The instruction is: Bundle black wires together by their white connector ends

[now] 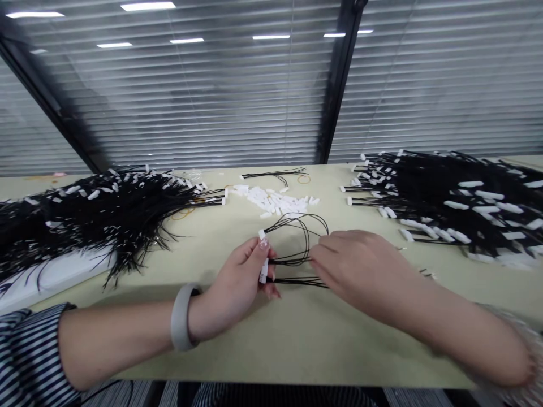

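Note:
Between thumb and fingers my left hand (244, 271) grips white plug connectors at the ends of black wires, near the middle of the table. One white connector (262, 233) shows above the thumb, another (263, 271) below it. From them thin black wires (292, 262) run right, and some curve up in a loop. My right hand (352, 260) is closed around the wires' other stretch, its fingertips turned away and partly hidden. Bare wire ends stick out past it on the right.
A heap of white connector housings (275, 200) lies behind my hands. Big bundles of black wires with white connectors lie at the left (106, 203) and right (445, 192). A white foam-like slab (72, 274) sits under the left bundle. Window blinds (203, 102) stand behind the table.

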Demonstrator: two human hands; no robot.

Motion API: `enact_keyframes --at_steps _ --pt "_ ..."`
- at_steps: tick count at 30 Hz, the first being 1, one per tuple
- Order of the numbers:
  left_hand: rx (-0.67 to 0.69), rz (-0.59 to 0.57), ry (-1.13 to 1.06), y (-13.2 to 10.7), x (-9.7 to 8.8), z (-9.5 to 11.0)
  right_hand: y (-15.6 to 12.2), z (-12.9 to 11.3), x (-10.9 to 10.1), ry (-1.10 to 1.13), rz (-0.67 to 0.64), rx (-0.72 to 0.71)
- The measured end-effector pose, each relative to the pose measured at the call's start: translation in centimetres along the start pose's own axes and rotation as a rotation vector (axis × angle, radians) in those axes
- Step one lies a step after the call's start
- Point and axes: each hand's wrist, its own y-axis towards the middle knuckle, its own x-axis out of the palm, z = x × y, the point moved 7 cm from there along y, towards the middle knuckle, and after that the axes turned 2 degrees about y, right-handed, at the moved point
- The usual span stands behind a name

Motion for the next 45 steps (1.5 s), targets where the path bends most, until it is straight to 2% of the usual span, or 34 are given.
enact_keyframes --at_steps 3,5,7,9,12,14,16,18,20,23,29,31,34,37,45 --pt "-0.016 0.028 -0.023 0.0 -0.1 0.1 -0.4 3.0 -1.2 -0.149 0.036 0.139" --pt "-0.023 0.03 -0.023 0.0 -0.1 0.2 -0.8 5.0 -2.6 -0.188 0.124 0.255" --pt "-0.026 0.025 -0.017 -0.1 -0.1 0.2 -1.4 6.2 -4.3 -0.124 0.268 0.339" --pt "-0.028 0.018 -0.008 -0.1 -0.1 0.2 -2.0 6.6 -6.1 0.094 0.471 0.382" --pt "-0.019 -0.003 0.015 -0.2 0.1 0.2 -3.3 7.6 -7.4 0.622 0.733 0.516" --pt "-0.013 -0.021 0.03 -0.1 0.2 0.1 -3.6 8.0 -7.0 0.957 0.795 0.619" --pt "-0.011 -0.043 0.048 -0.1 0.3 0.0 -3.5 8.0 -6.8 1.168 0.836 0.646" --pt "-0.002 -0.063 0.083 -0.1 0.3 -0.1 -3.5 8.0 -6.7 1.277 0.901 0.645" --pt "0.006 -0.083 0.128 -0.2 0.4 -0.2 -3.7 7.9 -6.5 1.276 0.936 0.675" --pt "0.01 -0.109 0.182 -0.4 0.5 -0.3 -3.4 7.0 -6.1 1.158 0.849 0.643" --pt "0.004 -0.189 0.251 -1.0 1.2 -0.3 -1.5 3.4 -4.4 0.938 0.458 0.26" --pt "0.003 -0.205 0.271 -1.1 1.4 -0.3 -0.9 2.4 -3.5 0.827 0.338 0.201" --pt "0.018 -0.211 0.284 -1.2 1.4 -0.2 -0.2 1.7 -2.0 0.682 0.156 0.257" --pt "0.043 -0.227 0.297 -1.3 1.5 -0.1 0.0 1.6 -1.0 0.644 0.026 0.326" --pt "0.097 -0.279 0.347 -1.9 1.9 0.4 0.0 1.7 -0.7 0.647 0.026 0.377"
